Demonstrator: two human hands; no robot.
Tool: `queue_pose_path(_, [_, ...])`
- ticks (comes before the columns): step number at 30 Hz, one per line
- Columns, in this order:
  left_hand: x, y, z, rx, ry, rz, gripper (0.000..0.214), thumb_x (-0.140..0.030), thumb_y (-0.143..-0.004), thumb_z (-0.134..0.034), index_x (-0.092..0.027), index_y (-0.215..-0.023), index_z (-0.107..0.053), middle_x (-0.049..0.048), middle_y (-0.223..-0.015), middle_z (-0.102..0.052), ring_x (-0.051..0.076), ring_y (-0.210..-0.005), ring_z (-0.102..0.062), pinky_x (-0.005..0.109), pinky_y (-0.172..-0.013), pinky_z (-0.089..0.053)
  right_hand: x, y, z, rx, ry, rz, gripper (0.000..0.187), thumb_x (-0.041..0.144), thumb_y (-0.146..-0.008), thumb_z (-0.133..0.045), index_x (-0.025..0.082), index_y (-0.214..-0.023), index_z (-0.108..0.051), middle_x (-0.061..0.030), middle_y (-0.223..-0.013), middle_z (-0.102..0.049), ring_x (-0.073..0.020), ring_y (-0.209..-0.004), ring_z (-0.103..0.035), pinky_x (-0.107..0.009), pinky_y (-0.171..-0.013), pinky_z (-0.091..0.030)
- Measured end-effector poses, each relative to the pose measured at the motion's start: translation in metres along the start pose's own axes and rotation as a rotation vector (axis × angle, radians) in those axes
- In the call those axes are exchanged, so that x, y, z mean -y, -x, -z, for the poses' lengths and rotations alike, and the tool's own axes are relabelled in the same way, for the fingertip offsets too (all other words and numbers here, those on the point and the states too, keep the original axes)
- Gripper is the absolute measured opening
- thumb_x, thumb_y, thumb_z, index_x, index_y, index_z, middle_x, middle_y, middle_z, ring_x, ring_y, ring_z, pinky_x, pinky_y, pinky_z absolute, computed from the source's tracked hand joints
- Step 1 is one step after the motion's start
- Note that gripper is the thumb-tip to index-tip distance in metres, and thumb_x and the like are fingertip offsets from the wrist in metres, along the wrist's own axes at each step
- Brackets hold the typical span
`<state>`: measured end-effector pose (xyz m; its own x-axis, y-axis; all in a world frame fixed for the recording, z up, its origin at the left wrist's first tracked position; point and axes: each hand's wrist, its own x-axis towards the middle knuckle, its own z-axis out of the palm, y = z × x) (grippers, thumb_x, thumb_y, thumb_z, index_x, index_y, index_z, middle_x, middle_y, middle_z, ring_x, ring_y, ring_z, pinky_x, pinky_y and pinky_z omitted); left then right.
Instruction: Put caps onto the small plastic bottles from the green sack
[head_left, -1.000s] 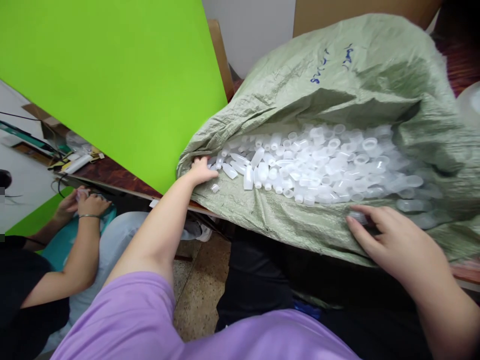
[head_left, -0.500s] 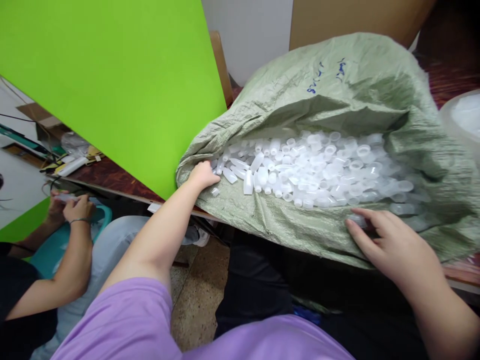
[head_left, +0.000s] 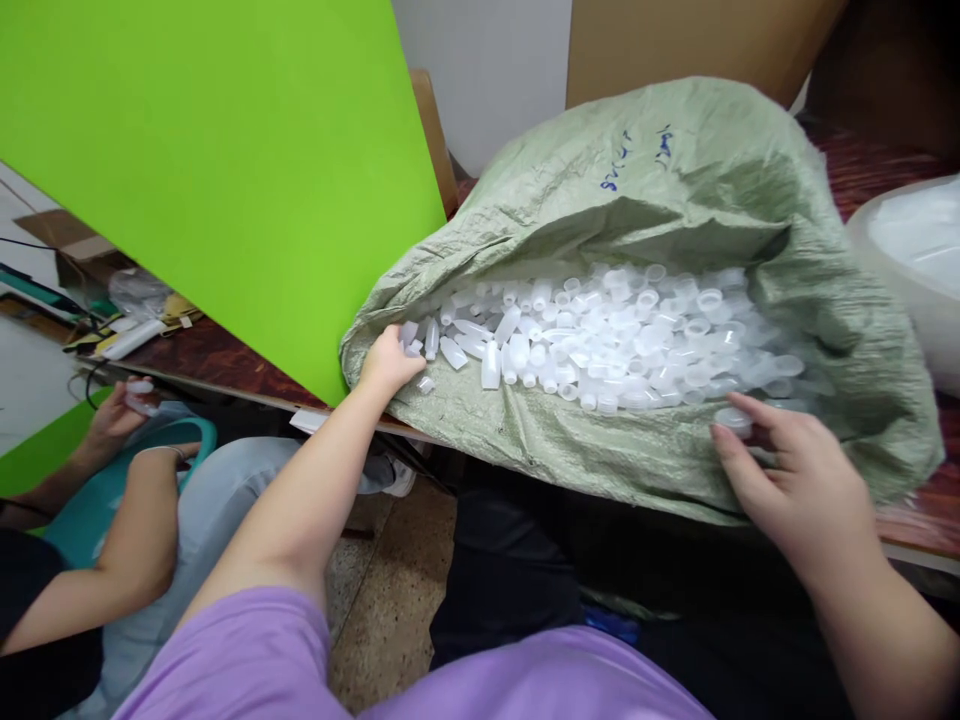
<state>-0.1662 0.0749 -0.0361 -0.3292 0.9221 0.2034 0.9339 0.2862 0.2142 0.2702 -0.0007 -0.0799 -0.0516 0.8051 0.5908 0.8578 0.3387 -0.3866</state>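
An open pale-green woven sack (head_left: 540, 450) lies on its side, heaped with small translucent white plastic bottles (head_left: 622, 350). My left hand (head_left: 390, 365) rests inside the left corner of the sack's mouth, beside a few loose bottles. Its fingertips are mostly hidden, so whether it grips anything does not show. Toward the right end of the heap, my right hand (head_left: 806, 465) pinches a small translucent plastic bottle (head_left: 733, 423) between thumb and fingers, just above the sack's lower lip.
A bright green panel (head_left: 247, 150) stands left of the sack. At far right is a translucent tub (head_left: 892, 250) on the dark red tabletop (head_left: 862, 190). To my left sits a co-worker with a teal basin (head_left: 97, 510), one hand (head_left: 116, 415) holding a small translucent piece.
My left hand has shifted slightly left, uncovering small pieces by its fingers. The bottle in my right hand shows more clearly. The co-worker's hands have moved apart, one lowering into the basin.
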Motion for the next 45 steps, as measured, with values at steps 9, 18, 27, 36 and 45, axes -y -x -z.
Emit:
queue_pose_path(9, [0.014, 0.027, -0.003, -0.018, 0.169, 0.062, 0.053, -0.035, -0.065, -0.063, -0.018, -0.113, -0.050, 0.0073, -0.105, -0.064, 0.022, -0.093, -0.062, 0.028, -0.080, -0.047, -0.006, 0.004, -0.001, -0.019, -0.068, -0.061, 0.043, 0.047, -0.079, -0.050, 0.016, -0.107, -0.060, -0.0073, -0.087, -0.062, -0.0202, -0.077, -0.058, -0.033, -0.073, -0.049])
queue_pose_path(18, [0.004, 0.049, 0.009, -0.201, 0.130, -0.009, 0.048, -0.035, -0.070, -0.059, -0.017, -0.113, -0.047, 0.0081, -0.110, -0.059, 0.020, -0.101, -0.056, 0.028, -0.089, -0.044, 0.013, 0.010, 0.014, 0.027, -0.289, -0.197, 0.042, 0.042, -0.079, -0.055, 0.023, -0.117, -0.057, -0.0068, -0.103, -0.064, -0.0203, -0.085, -0.060, -0.036, -0.082, -0.048])
queue_pose_path(27, [-0.105, 0.168, 0.025, 0.150, 0.467, -0.731, 0.036, -0.037, -0.074, -0.060, -0.022, -0.104, -0.049, 0.0042, -0.096, -0.062, 0.019, -0.090, -0.059, 0.031, -0.083, -0.045, 0.083, 0.014, 0.035, 0.388, -0.663, 0.048, 0.026, 0.032, -0.081, -0.057, 0.028, -0.107, -0.060, -0.0047, -0.095, -0.062, -0.0184, -0.085, -0.061, -0.033, -0.077, -0.052])
queue_pose_path(36, [-0.132, 0.202, -0.002, 0.620, 0.517, -0.712, 0.031, -0.023, -0.066, -0.065, -0.021, -0.093, -0.051, 0.0023, -0.092, -0.060, 0.018, -0.087, -0.058, 0.030, -0.080, -0.046, 0.061, 0.047, 0.045, 0.690, -0.625, 0.256, 0.027, 0.022, -0.085, -0.050, 0.026, -0.110, -0.060, -0.0041, -0.097, -0.067, -0.0136, -0.086, -0.064, -0.025, -0.074, -0.054])
queue_pose_path(45, [-0.145, 0.218, -0.023, 0.922, 0.530, -0.557, 0.036, -0.030, -0.062, -0.068, -0.021, -0.093, -0.054, 0.0019, -0.088, -0.060, 0.017, -0.078, -0.058, 0.027, -0.067, -0.046, 0.037, 0.080, 0.033, 0.775, -0.571, 0.255, 0.026, 0.020, -0.086, -0.048, 0.026, -0.106, -0.063, -0.0048, -0.101, -0.067, -0.0145, -0.088, -0.064, -0.026, -0.075, -0.053])
